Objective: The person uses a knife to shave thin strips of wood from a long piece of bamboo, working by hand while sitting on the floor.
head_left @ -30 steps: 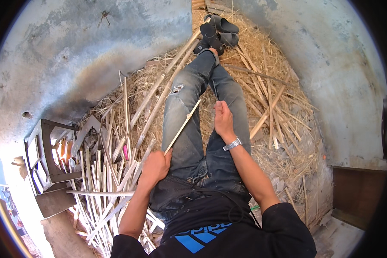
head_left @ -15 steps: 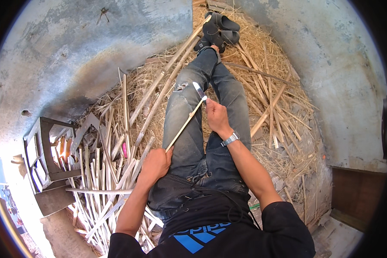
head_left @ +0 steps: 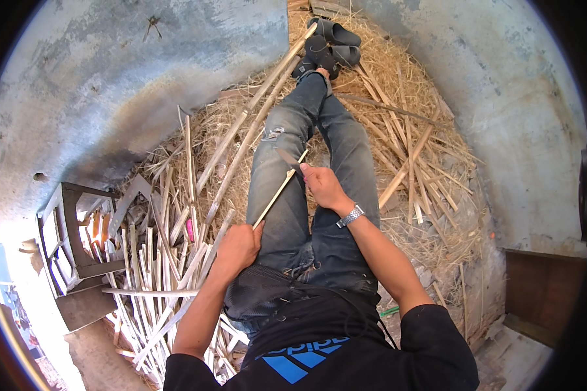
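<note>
My left hand [head_left: 238, 247] is closed round the lower end of a thin pale bamboo strip [head_left: 273, 201], which slants up and to the right over my thigh. In my right hand [head_left: 326, 188] is a knife [head_left: 287, 158], its short blade pointing up and to the left. The blade lies across the strip, just above a small knot; whether its edge touches the wood is hard to make out. Beyond the blade, the strip's tip stands out over my legs. My right fingers wrap the knife's handle and mostly hide it.
Many split bamboo strips [head_left: 151, 260] are heaped at my left, beside a dark metal frame [head_left: 72, 228]. Long poles [head_left: 238, 127] lie along my left leg. More sticks [head_left: 404, 166] rest on straw at the right. Grey slippers [head_left: 336, 31] lie by my feet, between curved walls [head_left: 502, 117].
My right hand and the knife have come down and left, from the strip's tip to near the knot. The blade now tilts more to the left. My left hand has barely moved.
</note>
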{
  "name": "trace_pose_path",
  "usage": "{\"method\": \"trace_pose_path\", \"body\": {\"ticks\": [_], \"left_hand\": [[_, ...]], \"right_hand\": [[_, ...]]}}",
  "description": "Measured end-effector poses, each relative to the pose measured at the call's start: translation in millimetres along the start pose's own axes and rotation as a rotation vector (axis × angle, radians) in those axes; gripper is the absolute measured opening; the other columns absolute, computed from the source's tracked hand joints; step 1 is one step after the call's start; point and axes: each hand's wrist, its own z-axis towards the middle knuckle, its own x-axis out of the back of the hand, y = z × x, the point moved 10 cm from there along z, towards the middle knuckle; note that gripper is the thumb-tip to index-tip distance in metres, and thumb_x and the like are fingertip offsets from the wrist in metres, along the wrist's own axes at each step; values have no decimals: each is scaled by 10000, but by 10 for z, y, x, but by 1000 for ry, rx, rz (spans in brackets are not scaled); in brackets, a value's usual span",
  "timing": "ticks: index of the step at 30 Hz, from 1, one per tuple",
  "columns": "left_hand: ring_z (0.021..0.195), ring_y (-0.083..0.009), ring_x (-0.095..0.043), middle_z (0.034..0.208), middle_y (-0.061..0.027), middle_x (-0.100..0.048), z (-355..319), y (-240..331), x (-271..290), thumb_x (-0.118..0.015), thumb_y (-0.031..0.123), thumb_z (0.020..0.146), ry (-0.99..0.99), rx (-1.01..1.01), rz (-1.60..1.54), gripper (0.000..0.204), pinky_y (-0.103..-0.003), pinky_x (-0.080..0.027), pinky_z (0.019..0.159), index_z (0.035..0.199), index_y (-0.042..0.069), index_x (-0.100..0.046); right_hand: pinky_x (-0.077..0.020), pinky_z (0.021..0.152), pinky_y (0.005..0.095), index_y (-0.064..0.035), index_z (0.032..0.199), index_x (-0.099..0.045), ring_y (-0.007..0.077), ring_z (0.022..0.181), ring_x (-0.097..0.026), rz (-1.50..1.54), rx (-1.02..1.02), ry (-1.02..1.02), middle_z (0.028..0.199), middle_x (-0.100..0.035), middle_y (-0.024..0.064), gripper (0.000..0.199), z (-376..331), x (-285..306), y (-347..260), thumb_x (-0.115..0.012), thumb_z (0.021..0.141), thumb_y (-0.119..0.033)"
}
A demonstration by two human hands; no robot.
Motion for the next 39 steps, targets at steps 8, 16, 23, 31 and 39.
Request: {"method": "trace_pose_path", "body": {"ticks": [8,16,23,31,39], "left_hand": [[805,-558,-676,798,-363,-671,-53,29,52,-486,441,1083,45,13,36,634,-606,-544,778,819,-83,-728],[806,-580,-655,799,-387,-647,0,105,40,-502,419,1079,50,-26,36,639,-617,-528,782,782,-113,-695],[831,-587,-645,796,-394,-636,65,-28,-55,-506,451,1075,-2,-24,-91,670,-595,-521,791,779,-125,-678],[831,-576,-635,781,-396,-617,71,-62,-83,-508,463,1075,-88,-38,-186,688,-582,-500,781,762,-130,-665],[718,-558,-586,698,-360,-573,109,-25,-110,-503,441,1085,-23,-109,-176,670,-547,-478,713,749,-125,-631]], "right_hand": [[-398,566,490,37,744,-550,431,572,-523,-141,60,270,619,-518,253,567,144,302,-231,-455,1117,-379],[-398,565,489,57,759,-557,420,560,-532,-88,87,234,634,-524,266,568,48,125,-8,-460,1116,-374],[-353,475,393,-17,670,-519,207,456,-456,332,-132,-29,526,-482,78,632,-41,-250,332,-492,1096,-483],[-271,420,250,-121,776,-531,41,469,-360,794,-340,100,595,-438,-63,456,-90,-14,280,-672,1009,-488],[-405,543,261,-51,838,-607,54,563,-489,158,-98,489,640,-552,-42,464,50,469,109,-892,843,-416]]}}
